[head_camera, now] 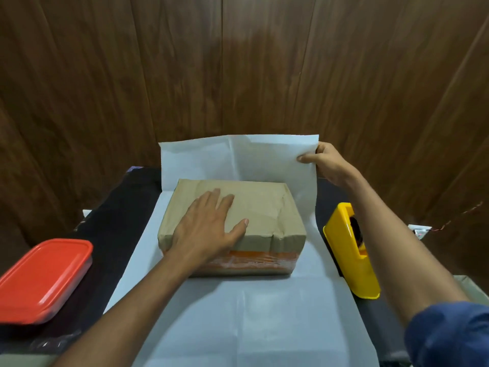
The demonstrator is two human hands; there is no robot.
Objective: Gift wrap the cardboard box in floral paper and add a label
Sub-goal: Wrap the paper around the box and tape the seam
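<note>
Brown cardboard box (pixel 232 226) sits on a sheet of wrapping paper (pixel 264 308) whose white underside faces up, under the left hand (pixel 209 231), which lies flat on the box top with fingers straight and spread. The right hand (pixel 326 162) pinches the raised far edge of the paper beyond the box, holding it upright. A yellow tape dispenser (pixel 352 255) stands beneath the right forearm, and a red-lidded container (pixel 42 279) lies left of the left arm.
</note>
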